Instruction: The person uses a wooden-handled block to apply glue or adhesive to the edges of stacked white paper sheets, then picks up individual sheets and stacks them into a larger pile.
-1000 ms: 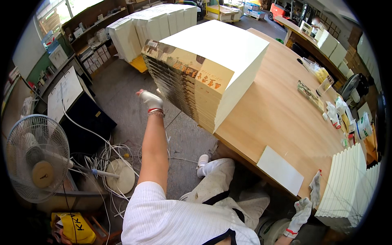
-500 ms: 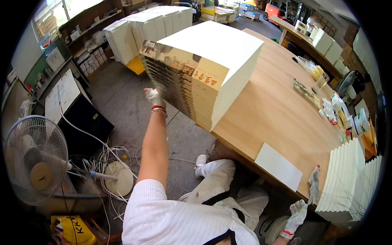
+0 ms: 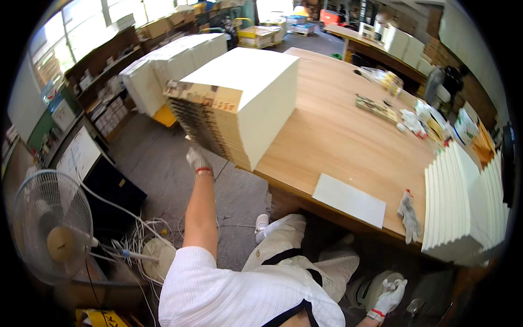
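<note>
A tall block of stacked books (image 3: 210, 117) with brown patterned covers and pale page edges stands at the far-left corner of the wooden table (image 3: 338, 141), slightly overhanging its edge. My left hand (image 3: 197, 159), in a white glove with a red cuff, is stretched out beside the covers' lower edge; one bare fingertip sticks out. Whether it touches the stack, I cannot tell. Low at the right, off the table's near edge, my right hand (image 3: 389, 297) is loosely curled in a similar glove, fingers apart, with nothing seen in it.
On the table lie a white board (image 3: 350, 199), a loose grey glove (image 3: 408, 216) and one patterned book (image 3: 376, 108). Wavy-edged paper stacks (image 3: 455, 201) stand at the right. A fan (image 3: 53, 229) and tangled cables (image 3: 144, 240) are at my left; wrapped bundles (image 3: 169, 65) stand beyond.
My view has shifted, so the table and stack sit further left in it. My left hand stays by the stack's covers. My right hand appears lower, its fingers more curled.
</note>
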`<action>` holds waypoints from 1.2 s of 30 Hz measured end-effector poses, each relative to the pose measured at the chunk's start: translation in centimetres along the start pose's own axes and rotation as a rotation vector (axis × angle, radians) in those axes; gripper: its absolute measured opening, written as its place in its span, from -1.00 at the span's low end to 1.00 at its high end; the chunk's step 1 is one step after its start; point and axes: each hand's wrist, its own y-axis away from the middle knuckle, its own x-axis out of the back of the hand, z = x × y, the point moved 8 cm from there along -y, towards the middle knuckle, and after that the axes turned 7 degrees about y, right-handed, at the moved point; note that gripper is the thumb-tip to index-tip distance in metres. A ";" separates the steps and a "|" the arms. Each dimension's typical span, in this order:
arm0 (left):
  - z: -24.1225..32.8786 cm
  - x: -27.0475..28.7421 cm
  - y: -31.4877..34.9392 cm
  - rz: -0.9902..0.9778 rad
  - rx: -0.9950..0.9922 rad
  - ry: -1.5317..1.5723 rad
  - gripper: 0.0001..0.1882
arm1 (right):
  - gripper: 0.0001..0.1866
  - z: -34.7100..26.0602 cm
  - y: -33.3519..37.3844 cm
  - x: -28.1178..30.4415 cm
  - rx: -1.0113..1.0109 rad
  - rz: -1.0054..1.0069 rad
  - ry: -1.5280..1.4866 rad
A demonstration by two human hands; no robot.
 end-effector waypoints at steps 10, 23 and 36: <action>-13.0 16.6 14.3 -0.066 0.334 -0.636 -0.47 | -0.62 4.5 0.5 11.0 -0.123 0.549 -0.638; -14.5 12.9 36.2 -1.062 0.564 -1.089 -0.59 | -0.81 14.7 0.9 18.0 -0.025 0.176 -0.680; -18.8 9.7 48.7 -2.005 0.110 -1.491 -0.66 | -0.81 13.0 5.6 20.7 -0.166 0.960 -0.644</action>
